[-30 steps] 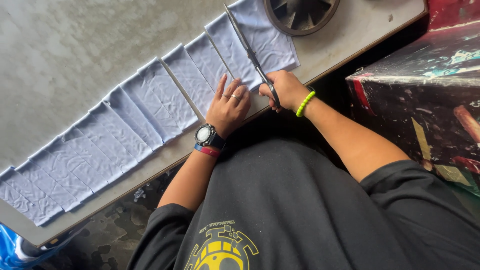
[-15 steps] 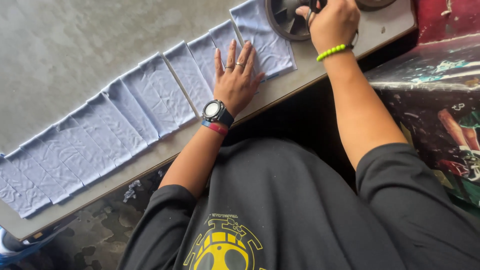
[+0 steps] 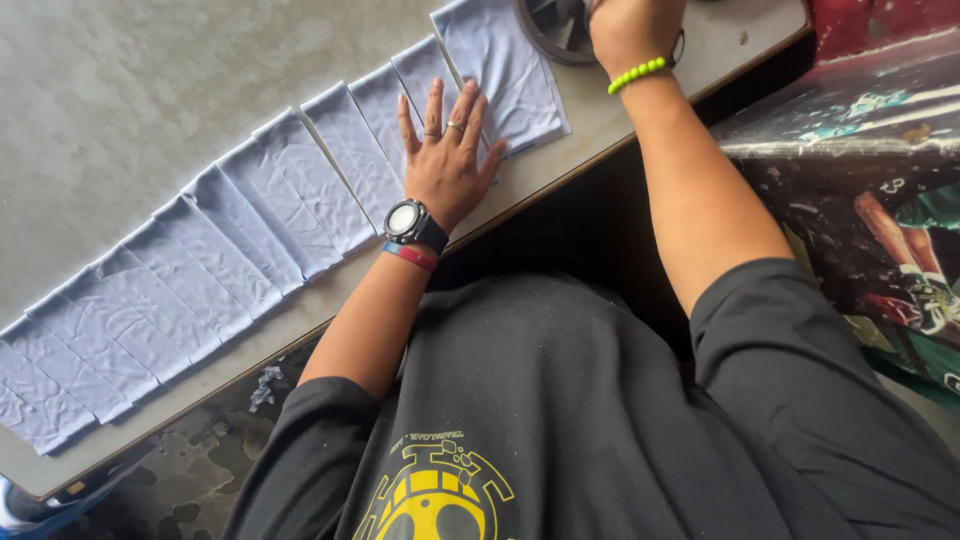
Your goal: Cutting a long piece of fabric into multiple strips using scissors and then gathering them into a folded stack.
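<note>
A dark shirt (image 3: 560,420) with a yellow print is being worn by the person, filling the near part of the view. To the right, a glossy printed surface (image 3: 860,200) in dark red and green is being shown beside the right arm. Just beyond the shirt, the near edge of a grey table (image 3: 250,350) is being crossed by both forearms.

A long row of pale blue cloth pieces (image 3: 230,240) is being laid out slantwise across the table, from the near left corner to the far right, each piece overlapping or touching the next. The left hand (image 3: 445,165) is being pressed flat on the pieces near the far right end of the row, palm down and fingers spread wide, so nothing is being gripped by it. Rings are being worn on two of its fingers, and a black watch (image 3: 408,222) and a red and blue band (image 3: 410,256) are being worn on its wrist.

Farther off, at the top edge, the right hand (image 3: 630,30) is being held over a round dark fan-like object (image 3: 555,35), just beyond the last cloth piece. A green bead bracelet (image 3: 637,73) is being worn at its wrist. The fingers are being cut off by the frame, so whether anything is being held cannot be told.
</note>
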